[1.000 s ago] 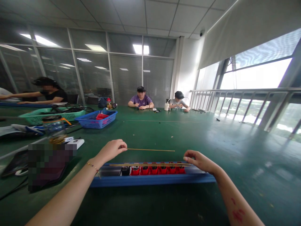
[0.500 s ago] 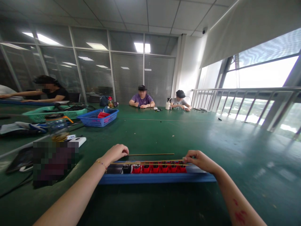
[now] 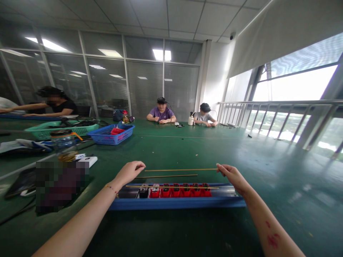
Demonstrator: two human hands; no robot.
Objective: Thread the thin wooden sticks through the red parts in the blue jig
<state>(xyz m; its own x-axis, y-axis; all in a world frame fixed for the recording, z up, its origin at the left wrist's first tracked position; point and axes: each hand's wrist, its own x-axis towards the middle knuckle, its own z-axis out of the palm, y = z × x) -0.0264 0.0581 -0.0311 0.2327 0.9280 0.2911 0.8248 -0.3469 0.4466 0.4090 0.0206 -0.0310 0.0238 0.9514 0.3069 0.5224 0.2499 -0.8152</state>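
Observation:
A thin yellowish stick (image 3: pixel 181 170) spans the space between my two hands, beyond the blue tray. My right hand (image 3: pixel 230 175) pinches its right end. My left hand (image 3: pixel 132 170) is closed, fingertips together at the stick's left end; the exact contact is hard to make out. A second thin stick (image 3: pixel 171 176) lies on the table behind the tray, passing near my left hand. Another stick (image 3: pixel 171 187) rests lengthwise across the tray's contents. In the long blue tray (image 3: pixel 177 204) stand several red holders (image 3: pixel 176 191) with dark tops and a black block (image 3: pixel 144 192).
Left of my arm lie a white device (image 3: pixel 92 161) and a dark blurred object. A lidded jar (image 3: pixel 64 144), a blue basket (image 3: pixel 111 138) and a green basket (image 3: pixel 43 132) with cables stand farther back. Three people sit around the green table (image 3: pixel 171 151).
The stick between my hands has moved up and away from the tray, toward the far side of the table. My right hand rose with it; the other two sticks stayed put.

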